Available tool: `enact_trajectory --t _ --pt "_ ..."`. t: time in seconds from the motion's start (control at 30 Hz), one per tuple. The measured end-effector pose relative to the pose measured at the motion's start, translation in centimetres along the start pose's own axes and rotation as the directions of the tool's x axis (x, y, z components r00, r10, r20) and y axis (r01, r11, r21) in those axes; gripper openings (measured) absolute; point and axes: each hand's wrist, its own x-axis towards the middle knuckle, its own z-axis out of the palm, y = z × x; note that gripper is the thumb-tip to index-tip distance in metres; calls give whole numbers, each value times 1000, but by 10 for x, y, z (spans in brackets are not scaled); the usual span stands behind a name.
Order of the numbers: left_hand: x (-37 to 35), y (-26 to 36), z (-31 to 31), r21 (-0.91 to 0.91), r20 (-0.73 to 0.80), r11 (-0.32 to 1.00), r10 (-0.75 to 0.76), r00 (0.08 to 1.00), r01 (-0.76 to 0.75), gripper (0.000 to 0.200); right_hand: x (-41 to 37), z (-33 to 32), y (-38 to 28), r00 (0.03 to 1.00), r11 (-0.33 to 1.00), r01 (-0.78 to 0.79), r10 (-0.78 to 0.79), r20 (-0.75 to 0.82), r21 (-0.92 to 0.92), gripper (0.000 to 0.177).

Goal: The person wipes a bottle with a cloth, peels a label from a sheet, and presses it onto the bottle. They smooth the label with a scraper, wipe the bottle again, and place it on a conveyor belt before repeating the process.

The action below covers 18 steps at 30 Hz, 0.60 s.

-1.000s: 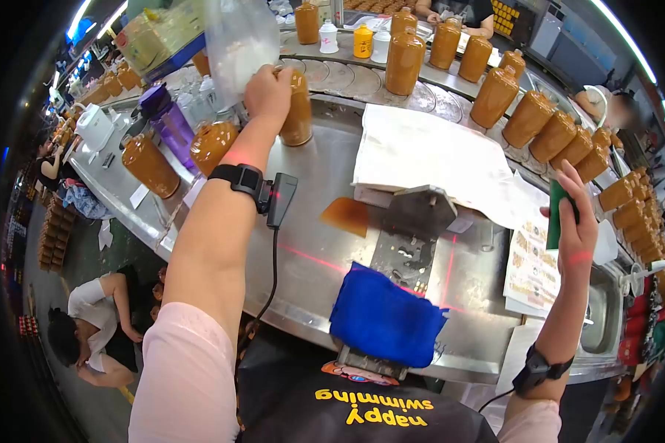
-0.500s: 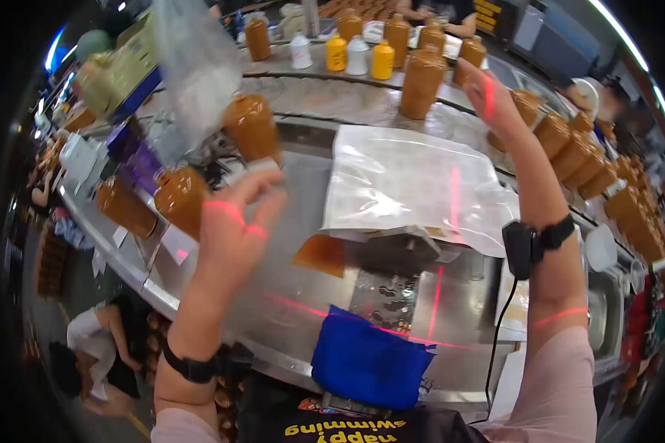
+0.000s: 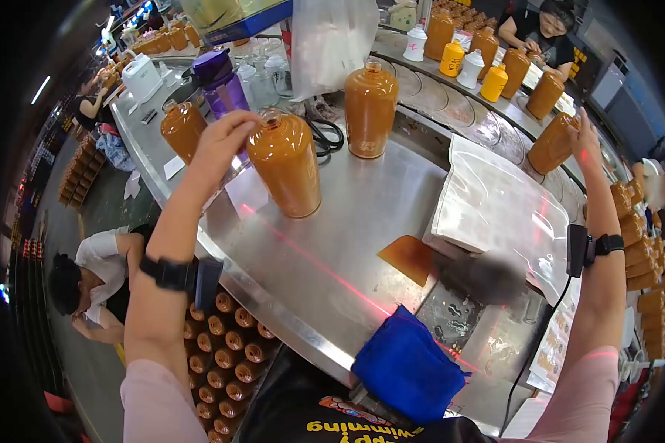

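Right now, the left hand (image 3: 223,144) is at the upper left of centre, its fingers bent together beside the neck of a glossy brown bottle (image 3: 288,173). Whether they grip it or only touch it, I cannot tell. That bottle is upright on the metal worktop (image 3: 325,255), with a pale paper (image 3: 244,193) just beside its base.

At the upper right, the right hand (image 3: 586,144) has its fingers against the neck end of another brown bottle, the far bottle (image 3: 550,148), which looks tilted in the frame; how firmly they hold it, I cannot tell.

A third brown bottle, the middle bottle (image 3: 371,111), is near the top centre, below a clear plastic bag (image 3: 331,48) and beside a coiled black cable (image 3: 328,136). To the left of the left hand's bottle, a purple flask (image 3: 223,92) is next to one more brown bottle, the left bottle (image 3: 183,133).

A plastic-covered white sheet (image 3: 488,210) spreads right of centre, and a folded blue cloth (image 3: 408,365) lies at the bottom centre. At the upper right edge, small yellow and white containers (image 3: 452,58) line up before a seated co-worker (image 3: 543,37).
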Motion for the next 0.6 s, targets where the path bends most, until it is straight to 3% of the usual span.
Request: enact_trajectory --t 0.03,0.1,0.13,0.27,0.37,0.4,0.5,0.53,0.6 --pt "21 -19 2 -26 140 999 -26 990 30 22 2 -3 4 998 999 -24 26 60 -29 49" --pt "58 -37 8 87 356 996 -4 935 -29 24 9 -8 22 981 993 -71 87 175 -96 51" --pt "73 -45 14 136 457 988 -1 889 -68 25 9 -11 30 992 999 -22 24 121 -25 42" --pt "115 -102 45 144 642 898 234 730 -415 34 9 -28 49 975 985 -99 125 186 -144 27" --pt "112 -114 71 472 658 667 169 734 -576 38 -2 -33 63 982 982 -93 117 146 -162 23" --pt "111 -117 75 457 668 611 245 703 -647 39 -7 -32 73 989 986 -63 82 120 -152 22" --pt "100 -74 75 575 677 593 43 734 -565 35 -24 -34 97 998 989 -44 50 38 -144 23" --pt "93 -74 76 597 605 568 144 783 -566 31 -29 -37 101 999 989 -47 50 11 -144 23" --pt "104 -62 78 633 563 627 30 826 -454 30 -36 -50 109 999 997 -45 43 -25 -68 23"
